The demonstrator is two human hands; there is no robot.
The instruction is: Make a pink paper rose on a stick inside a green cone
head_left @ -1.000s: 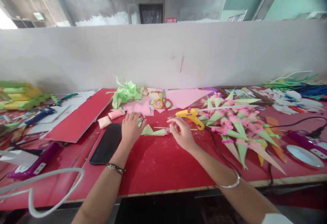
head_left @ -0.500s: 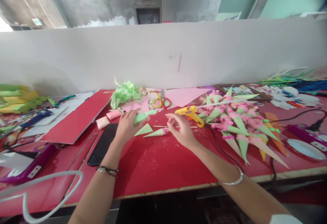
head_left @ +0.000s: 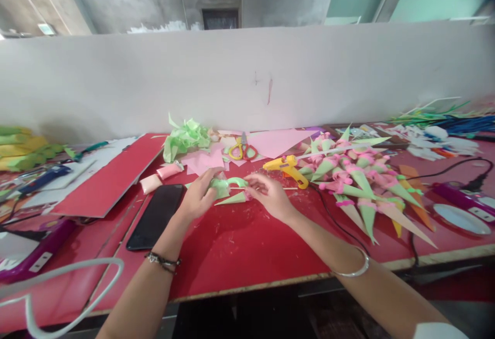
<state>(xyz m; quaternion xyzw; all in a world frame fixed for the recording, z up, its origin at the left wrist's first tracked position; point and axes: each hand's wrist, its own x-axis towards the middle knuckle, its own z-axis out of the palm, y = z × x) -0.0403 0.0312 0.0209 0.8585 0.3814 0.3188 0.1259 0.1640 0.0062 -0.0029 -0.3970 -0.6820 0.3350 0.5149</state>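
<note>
My left hand (head_left: 199, 196) is closed on a clear plastic packet of light green modelling clay (head_left: 219, 188). A bulging strip of the green clay (head_left: 236, 180) stretches from the packet to my right hand (head_left: 269, 195), whose fingertips pinch its far end. Just below lies a pale green paper cone (head_left: 232, 199), its wide pink end partly hidden behind my right fingers. A thin stick (head_left: 291, 189) lies behind the hands. The yellow glue gun (head_left: 286, 167) rests just beyond my right hand.
Finished green and pink cones (head_left: 358, 174) are heaped on the right. Scissors (head_left: 243, 149) and crumpled green paper (head_left: 187, 138) lie at the back. A black phone (head_left: 155, 216), pink packets (head_left: 151, 183) and a red board (head_left: 112, 174) are on the left. A pale partition (head_left: 174, 81) rises behind.
My left hand has moved right with the green packet, closer to my right hand. My right fingers, apart from the clay before, now pinch its end. The view has shifted slightly.
</note>
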